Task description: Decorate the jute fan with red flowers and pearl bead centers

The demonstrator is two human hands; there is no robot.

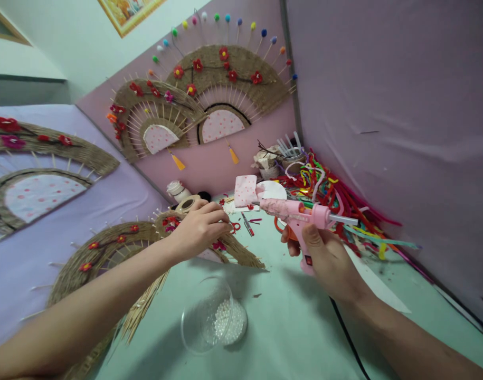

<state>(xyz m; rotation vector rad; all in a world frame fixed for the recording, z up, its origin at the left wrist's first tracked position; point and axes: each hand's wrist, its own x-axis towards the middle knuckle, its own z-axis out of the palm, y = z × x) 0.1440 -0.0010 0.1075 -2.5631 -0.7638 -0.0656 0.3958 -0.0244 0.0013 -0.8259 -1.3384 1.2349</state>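
My right hand [324, 253] is wrapped round the handle of a pink glue gun [289, 211], its nozzle pointing left and a glue stick [344, 219] jutting from the back. To its left, my left hand [204, 227] has its fingers curled together over a twine-covered fan [241, 254] decorated with flowers. Whatever those fingertips pinch, if anything, is too small to make out. Below the hands, a clear tub of white beads [230, 322] stands beside a tilted, empty-looking clear cup or lid [197, 316]. A black cord [348, 340] runs down from the glue gun.
Coloured pipe cleaners [344, 195] pile up at the right against the purple board [384, 105]. Finished fans [233, 58] hang on the pink board behind. A tape roll [188, 204], a craft knife [248, 224] and dotted cloth [245, 190] lie farther back. Thin sticks [142, 311] lie at left.
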